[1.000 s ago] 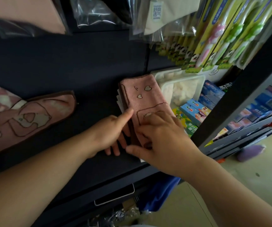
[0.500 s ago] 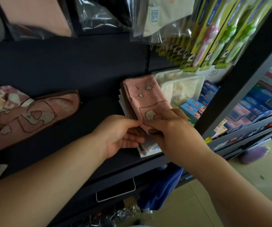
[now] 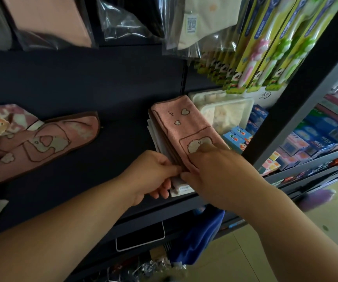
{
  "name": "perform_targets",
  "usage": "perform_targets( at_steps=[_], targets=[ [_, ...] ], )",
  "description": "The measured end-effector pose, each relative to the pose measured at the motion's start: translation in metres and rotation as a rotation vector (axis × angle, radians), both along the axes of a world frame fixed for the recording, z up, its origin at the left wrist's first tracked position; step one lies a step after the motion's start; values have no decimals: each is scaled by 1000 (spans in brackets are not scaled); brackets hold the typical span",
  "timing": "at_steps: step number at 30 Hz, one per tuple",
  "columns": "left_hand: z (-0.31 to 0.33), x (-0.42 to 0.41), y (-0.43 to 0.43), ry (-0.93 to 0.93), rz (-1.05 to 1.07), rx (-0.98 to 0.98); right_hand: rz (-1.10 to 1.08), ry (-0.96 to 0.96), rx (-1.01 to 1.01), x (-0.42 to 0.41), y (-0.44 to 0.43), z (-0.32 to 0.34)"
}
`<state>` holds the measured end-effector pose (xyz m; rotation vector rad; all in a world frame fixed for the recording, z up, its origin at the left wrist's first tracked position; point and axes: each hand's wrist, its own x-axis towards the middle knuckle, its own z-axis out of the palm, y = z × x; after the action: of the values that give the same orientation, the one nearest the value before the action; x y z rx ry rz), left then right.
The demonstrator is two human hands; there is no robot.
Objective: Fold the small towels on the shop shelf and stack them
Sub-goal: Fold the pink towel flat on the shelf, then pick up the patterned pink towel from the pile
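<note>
The left hand [image 3: 155,176] pinches the near edge of a towel stack [image 3: 161,139] on a shelf [image 3: 94,171]. The right hand [image 3: 221,171] grips the pink top towel [image 3: 186,127].

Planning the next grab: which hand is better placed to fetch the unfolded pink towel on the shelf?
Probably the left hand: it grips the left edge of the folded stack, the side facing the unfolded towel. The right hand, gripping its top, would have to cross the left arm.

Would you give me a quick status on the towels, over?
Left hand and right hand both grip towel stack, near end. Unfolded towel lies further left. White tub close at stack's right.
</note>
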<state>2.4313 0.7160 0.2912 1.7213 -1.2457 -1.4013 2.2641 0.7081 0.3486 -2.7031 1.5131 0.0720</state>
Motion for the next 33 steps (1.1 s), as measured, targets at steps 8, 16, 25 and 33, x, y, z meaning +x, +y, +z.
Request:
perform_targets(
  at_steps=[8,16,25,33],
  targets=[
    [-12,3,-4,-192,56,-187,-111,-228,-38,7,-17,-4],
    [-16,13,-1,-207,-31,-209,41,-123,110,14,-16,-24],
    [14,80,47,-444,92,-361,174,-194,-94,65,-6,-12],
    [12,198,144,-1308,436,-308,480,-254,157,170,21,-36]
  ],
)
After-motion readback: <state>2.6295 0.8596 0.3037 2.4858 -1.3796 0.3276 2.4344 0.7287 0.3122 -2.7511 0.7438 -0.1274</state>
